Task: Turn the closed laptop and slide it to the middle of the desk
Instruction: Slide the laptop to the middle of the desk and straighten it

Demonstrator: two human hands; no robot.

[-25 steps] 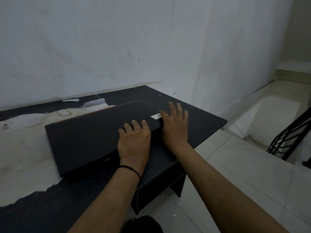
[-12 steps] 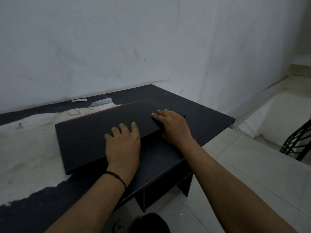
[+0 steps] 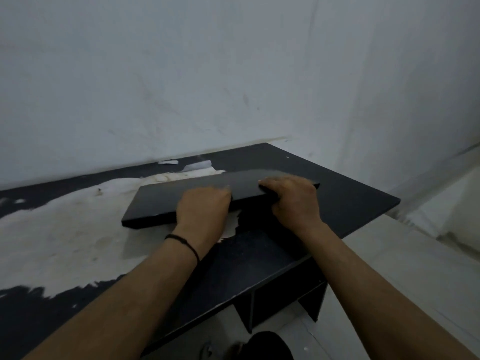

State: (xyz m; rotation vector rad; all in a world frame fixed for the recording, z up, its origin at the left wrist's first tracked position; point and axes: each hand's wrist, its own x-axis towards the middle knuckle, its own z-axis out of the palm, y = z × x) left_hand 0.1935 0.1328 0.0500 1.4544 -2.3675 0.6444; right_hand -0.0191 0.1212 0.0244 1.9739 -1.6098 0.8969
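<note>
A closed black laptop (image 3: 166,201) lies on the dark desk (image 3: 350,201), long side toward me, partly over the worn white patch of the desktop. My left hand (image 3: 202,211) grips its near edge around the middle, fingers curled over the lid. Near the right corner of that same edge my right hand (image 3: 293,201) grips it too, fingers on top and thumb tucked under. The near edge looks slightly raised off the desk under both hands. A thin black band circles my left wrist.
The desk stands against a white wall (image 3: 233,74), its right end (image 3: 394,203) close to the laptop. Torn paper scraps (image 3: 197,166) lie at the back. A shelf opening (image 3: 275,305) sits under the desk, pale tiled floor (image 3: 389,268) to the right.
The laptop has slid left and away from me onto the white patch. Both hands went from lying flat on the lid to gripping its near edge.
</note>
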